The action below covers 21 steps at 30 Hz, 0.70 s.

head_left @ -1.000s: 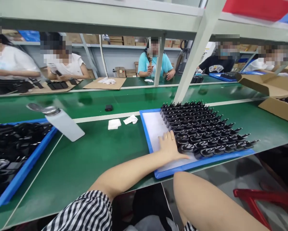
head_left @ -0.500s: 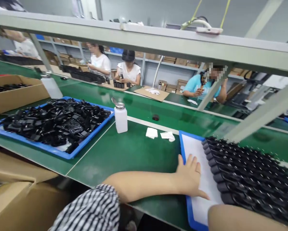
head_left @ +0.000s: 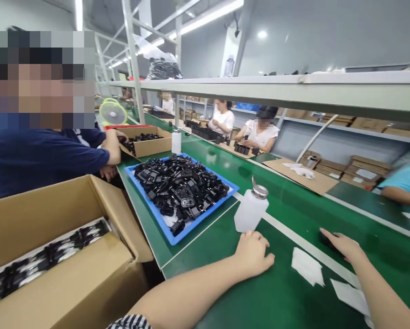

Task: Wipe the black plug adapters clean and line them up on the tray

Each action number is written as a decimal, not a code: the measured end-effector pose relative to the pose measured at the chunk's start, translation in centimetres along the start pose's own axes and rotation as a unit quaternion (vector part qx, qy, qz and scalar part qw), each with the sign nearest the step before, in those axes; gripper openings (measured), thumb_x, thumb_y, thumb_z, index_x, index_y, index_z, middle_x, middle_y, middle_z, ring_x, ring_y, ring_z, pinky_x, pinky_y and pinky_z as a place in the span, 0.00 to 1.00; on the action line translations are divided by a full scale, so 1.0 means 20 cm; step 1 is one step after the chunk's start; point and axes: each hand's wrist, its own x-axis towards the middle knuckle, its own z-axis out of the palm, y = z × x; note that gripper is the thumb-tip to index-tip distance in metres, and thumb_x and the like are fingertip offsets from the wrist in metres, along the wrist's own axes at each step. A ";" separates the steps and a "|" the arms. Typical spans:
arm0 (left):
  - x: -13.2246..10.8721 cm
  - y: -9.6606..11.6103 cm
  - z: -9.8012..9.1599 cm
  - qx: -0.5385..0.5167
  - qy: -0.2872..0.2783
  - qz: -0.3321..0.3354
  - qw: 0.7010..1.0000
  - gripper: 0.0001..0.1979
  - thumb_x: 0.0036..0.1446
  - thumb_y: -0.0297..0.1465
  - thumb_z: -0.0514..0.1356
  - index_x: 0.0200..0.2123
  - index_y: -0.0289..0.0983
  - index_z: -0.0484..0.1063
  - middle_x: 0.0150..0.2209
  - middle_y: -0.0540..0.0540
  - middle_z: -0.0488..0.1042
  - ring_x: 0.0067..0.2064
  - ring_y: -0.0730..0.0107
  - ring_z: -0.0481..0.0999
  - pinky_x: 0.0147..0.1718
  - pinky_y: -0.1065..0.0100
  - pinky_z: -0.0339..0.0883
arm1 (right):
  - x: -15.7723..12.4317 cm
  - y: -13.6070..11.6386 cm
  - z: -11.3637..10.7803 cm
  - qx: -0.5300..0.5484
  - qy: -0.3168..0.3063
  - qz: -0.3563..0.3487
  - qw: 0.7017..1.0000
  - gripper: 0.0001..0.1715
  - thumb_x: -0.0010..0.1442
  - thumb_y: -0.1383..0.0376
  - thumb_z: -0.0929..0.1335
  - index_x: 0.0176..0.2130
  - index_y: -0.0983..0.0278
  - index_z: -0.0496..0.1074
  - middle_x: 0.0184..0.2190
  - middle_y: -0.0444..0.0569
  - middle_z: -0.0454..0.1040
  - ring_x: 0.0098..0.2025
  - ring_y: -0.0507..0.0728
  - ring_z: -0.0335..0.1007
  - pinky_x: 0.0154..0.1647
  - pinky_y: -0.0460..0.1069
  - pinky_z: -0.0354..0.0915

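Note:
My right hand [head_left: 345, 246] reaches over the green belt at the right. Its fingers are closed on a small black piece [head_left: 329, 240], mostly covered by the hand. My left hand [head_left: 254, 256] rests on the green tabletop, thumb apart from lightly bent fingers, with nothing seen in it. Just beyond its fingers stands a white dispenser bottle [head_left: 251, 211] with a metal top, its lid flipped up. Two white cloth pieces, a left one [head_left: 307, 266] and a right one [head_left: 350, 294], lie between my hands, the right one partly under my forearm.
A blue tray [head_left: 177, 238] heaped with black plastic plug parts [head_left: 187, 187] lies left of the bottle. Nearer is a large open carton [head_left: 116, 219]. A co-worker [head_left: 71, 151] sits at the left by another carton [head_left: 153, 146]. A shelf beam [head_left: 260, 93] crosses above the belt.
The view has swung left, so the tray of black casings on the right is gone from sight. My left hand has left that tray for the bottle; my right hand has taken the black piece.

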 end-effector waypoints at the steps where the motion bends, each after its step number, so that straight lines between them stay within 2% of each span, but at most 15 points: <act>1: 0.00 0.00 0.00 0.001 -0.011 0.004 1.000 0.16 0.46 0.37 0.48 0.35 0.35 0.66 0.37 0.45 0.67 0.41 0.64 0.62 0.41 0.62 0.57 | 0.01 0.01 -0.01 -0.001 -0.022 0.013 1.000 0.19 0.47 0.52 0.58 0.30 0.64 0.63 0.24 0.60 0.66 0.28 0.64 0.65 0.15 0.52 0.64; 3: 0.00 0.01 0.01 -0.002 -0.035 0.009 0.999 0.16 0.45 0.37 0.48 0.34 0.35 0.67 0.35 0.45 0.68 0.39 0.64 0.63 0.39 0.63 0.59 | -0.01 0.01 -0.05 -0.014 -0.060 0.017 0.998 0.15 0.47 0.53 0.58 0.19 0.59 0.58 0.17 0.54 0.63 0.23 0.60 0.64 0.14 0.51 0.62; 6: -0.01 0.01 0.01 -0.010 -0.052 0.009 0.999 0.15 0.45 0.37 0.48 0.33 0.36 0.67 0.34 0.46 0.69 0.38 0.64 0.65 0.37 0.65 0.61 | -0.09 -0.03 -0.12 -0.067 -0.101 -0.072 0.990 0.23 0.46 0.53 0.60 0.11 0.58 0.46 0.10 0.47 0.54 0.15 0.55 0.59 0.13 0.50 0.59; 8: -0.01 0.01 0.00 -0.014 -0.055 0.006 0.998 0.15 0.45 0.37 0.48 0.33 0.37 0.67 0.35 0.47 0.68 0.38 0.65 0.65 0.37 0.65 0.61 | -0.16 -0.08 -0.15 -0.092 -0.129 -0.091 0.983 0.24 0.45 0.55 0.62 0.09 0.59 0.46 0.09 0.45 0.52 0.13 0.53 0.56 0.15 0.50 0.58; 9: -0.01 0.00 0.00 -0.016 -0.056 0.004 0.998 0.14 0.45 0.36 0.48 0.33 0.37 0.67 0.35 0.47 0.68 0.38 0.65 0.65 0.37 0.66 0.61 | -0.20 -0.11 -0.16 -0.098 -0.131 -0.102 0.981 0.22 0.44 0.57 0.63 0.09 0.60 0.49 0.10 0.45 0.55 0.14 0.53 0.57 0.17 0.50 0.59; 11: 0.00 0.00 -0.02 -0.023 -0.055 0.003 0.998 0.14 0.45 0.36 0.50 0.35 0.37 0.66 0.36 0.47 0.68 0.38 0.66 0.66 0.37 0.66 0.61 | -0.30 -0.17 -0.15 -0.104 -0.115 -0.151 0.976 0.14 0.40 0.59 0.66 0.14 0.61 0.58 0.17 0.47 0.63 0.22 0.56 0.62 0.25 0.50 0.60; 12: 0.00 0.00 -0.02 -0.027 -0.056 0.005 0.998 0.16 0.44 0.36 0.51 0.37 0.36 0.65 0.37 0.46 0.68 0.39 0.66 0.66 0.38 0.66 0.61 | -0.36 -0.20 -0.13 -0.103 -0.094 -0.223 0.965 0.10 0.40 0.59 0.67 0.19 0.61 0.62 0.22 0.48 0.65 0.27 0.57 0.63 0.28 0.50 0.60; 13: 0.00 -0.01 -0.02 -0.031 -0.059 0.009 0.998 0.20 0.42 0.37 0.53 0.40 0.35 0.63 0.39 0.45 0.67 0.41 0.65 0.65 0.39 0.66 0.60 | -0.44 -0.24 -0.10 -0.098 -0.079 -0.284 0.951 0.09 0.41 0.58 0.66 0.23 0.61 0.64 0.25 0.48 0.67 0.30 0.58 0.63 0.30 0.50 0.60; 15: 0.00 -0.01 -0.02 -0.040 -0.074 0.023 0.996 0.32 0.36 0.39 0.58 0.46 0.32 0.57 0.43 0.42 0.64 0.44 0.62 0.63 0.41 0.65 0.59 | -0.58 -0.29 -0.02 -0.093 -0.073 -0.359 0.926 0.12 0.44 0.59 0.65 0.29 0.63 0.65 0.27 0.49 0.67 0.32 0.58 0.62 0.31 0.50 0.60; 17: -0.01 -0.02 -0.03 -0.044 -0.095 0.040 0.994 0.41 0.30 0.41 0.61 0.49 0.30 0.53 0.46 0.39 0.61 0.47 0.59 0.60 0.43 0.64 0.57 | -0.69 -0.32 0.07 -0.090 -0.110 -0.392 0.909 0.14 0.44 0.60 0.65 0.32 0.65 0.65 0.29 0.51 0.66 0.31 0.57 0.62 0.30 0.49 0.60; 18: -0.02 -0.02 -0.03 -0.046 -0.106 0.047 0.992 0.43 0.28 0.42 0.62 0.49 0.30 0.53 0.47 0.39 0.61 0.47 0.58 0.59 0.44 0.63 0.57 | -0.71 -0.32 0.09 -0.079 -0.141 -0.398 0.903 0.16 0.43 0.61 0.66 0.33 0.66 0.65 0.29 0.51 0.66 0.30 0.57 0.62 0.30 0.49 0.60; 20: -0.03 -0.01 -0.04 -0.051 -0.125 0.060 0.989 0.41 0.28 0.43 0.62 0.47 0.31 0.55 0.46 0.40 0.62 0.46 0.59 0.60 0.43 0.64 0.57 | -0.70 -0.29 0.11 -0.032 -0.206 -0.380 0.901 0.20 0.44 0.59 0.65 0.37 0.67 0.64 0.32 0.52 0.67 0.32 0.56 0.63 0.31 0.48 0.61; 21: -0.03 -0.01 -0.04 -0.053 -0.132 0.066 0.988 0.39 0.29 0.43 0.61 0.47 0.32 0.57 0.45 0.41 0.63 0.45 0.59 0.61 0.43 0.64 0.57 | -0.67 -0.27 0.10 0.000 -0.215 -0.354 0.910 0.20 0.47 0.58 0.63 0.39 0.67 0.64 0.34 0.52 0.66 0.33 0.56 0.63 0.33 0.48 0.61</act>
